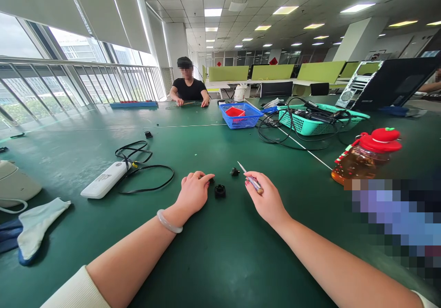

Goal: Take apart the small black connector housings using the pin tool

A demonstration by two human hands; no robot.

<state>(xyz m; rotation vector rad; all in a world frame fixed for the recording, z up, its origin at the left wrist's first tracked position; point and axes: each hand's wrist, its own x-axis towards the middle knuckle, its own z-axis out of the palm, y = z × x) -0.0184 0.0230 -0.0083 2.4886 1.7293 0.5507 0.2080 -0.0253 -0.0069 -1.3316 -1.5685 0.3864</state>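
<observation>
My left hand (195, 190) rests low over the table, its fingers closed on a small black part (212, 179) that they mostly hide. In my right hand (267, 202) is a slim, pen-like metal tool (254, 184) with a sharp silver tip and a brownish rounded end. Its tip points up and left, apart from the black pieces. Between my hands a square black piece (219, 191) with a round recess lies on the green tabletop. Slightly farther off sits another small, irregular black piece (234, 172), close to the tool's tip.
To the left lie a white power bank (105, 180) with a looped black cable (155, 166) and a work glove (41, 227). Beyond my hands stand a blue basket (241, 120) and a green basket (306, 128) of cables. A red-lidded bottle (365, 158) is at right. Another person (189, 85) sits opposite.
</observation>
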